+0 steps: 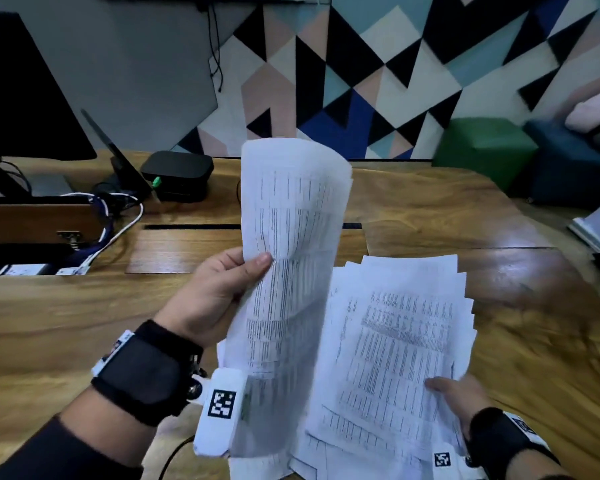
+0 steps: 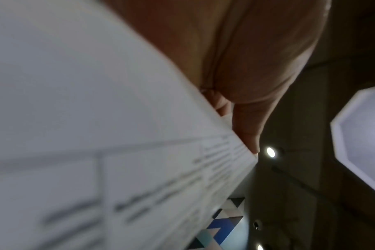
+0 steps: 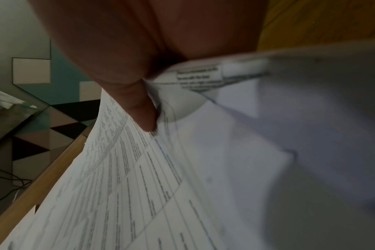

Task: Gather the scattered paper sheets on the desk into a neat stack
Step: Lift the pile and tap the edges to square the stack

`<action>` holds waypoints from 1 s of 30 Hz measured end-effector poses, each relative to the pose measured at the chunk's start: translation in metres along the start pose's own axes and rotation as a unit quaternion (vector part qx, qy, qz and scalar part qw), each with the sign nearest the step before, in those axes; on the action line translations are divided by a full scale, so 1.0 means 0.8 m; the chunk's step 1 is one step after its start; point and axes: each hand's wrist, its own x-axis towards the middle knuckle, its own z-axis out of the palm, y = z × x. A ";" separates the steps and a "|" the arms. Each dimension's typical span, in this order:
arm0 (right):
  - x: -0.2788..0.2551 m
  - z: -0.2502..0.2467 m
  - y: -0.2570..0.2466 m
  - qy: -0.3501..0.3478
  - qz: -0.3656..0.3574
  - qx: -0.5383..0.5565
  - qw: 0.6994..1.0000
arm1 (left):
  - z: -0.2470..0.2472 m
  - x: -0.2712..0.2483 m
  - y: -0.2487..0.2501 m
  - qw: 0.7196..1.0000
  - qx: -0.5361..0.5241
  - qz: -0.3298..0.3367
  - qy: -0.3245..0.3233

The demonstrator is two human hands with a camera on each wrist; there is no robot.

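Observation:
My left hand (image 1: pixel 222 289) holds a few printed paper sheets (image 1: pixel 291 265) upright above the wooden desk (image 1: pixel 66 317), thumb on their front face. These sheets (image 2: pixel 96 118) fill the left wrist view, with my thumb (image 2: pixel 253 101) along their edge. My right hand (image 1: pixel 458 393) grips the near right corner of a fanned bundle of printed sheets (image 1: pixel 402 341), its far edges uneven. In the right wrist view my thumb (image 3: pixel 143 108) presses on that bundle (image 3: pixel 161 186), lifted off the desk.
A dark monitor (image 1: pixel 21 98), a black box (image 1: pixel 177 173) and white and blue cables (image 1: pixel 118 230) crowd the desk's far left. A cable slot (image 1: pixel 191 226) crosses the desk. Green (image 1: pixel 485 147) and blue stools (image 1: pixel 568 168) stand beyond the right edge.

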 end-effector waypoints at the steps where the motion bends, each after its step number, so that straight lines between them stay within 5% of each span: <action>1: -0.001 0.000 -0.001 -0.001 0.005 0.000 1.000 | 0.001 0.007 -0.006 1.000 -0.025 -0.015 0.004; 5: -0.013 0.001 -0.010 -0.003 0.022 0.005 1.000 | 0.006 0.034 -0.057 0.990 -0.016 -0.116 0.077; 9: -0.008 -0.004 -0.011 -0.013 0.033 0.034 0.999 | -0.002 0.055 -0.153 0.938 0.221 -0.144 0.227; 13: -0.006 -0.001 -0.002 -0.025 0.055 0.015 0.998 | 0.001 0.045 -0.205 0.891 0.334 -0.166 0.257; 18: -0.010 -0.005 0.002 -0.049 0.064 0.059 0.995 | -0.022 0.030 -0.229 0.877 0.402 -0.198 0.175; 23: -0.022 0.009 0.011 -0.099 0.063 0.098 0.988 | -0.033 0.015 -0.252 0.788 0.580 -0.190 0.076; 26: -0.023 0.018 0.017 -0.082 0.067 0.063 0.992 | -0.038 0.013 -0.246 0.836 0.516 -0.179 0.043; 28: -0.023 0.022 0.018 -0.051 0.072 0.055 0.995 | -0.052 0.013 -0.235 0.847 0.488 -0.171 0.126; 30: -0.024 0.025 0.017 -0.035 0.073 0.050 0.995 | -0.076 0.014 -0.221 0.782 0.529 -0.160 0.288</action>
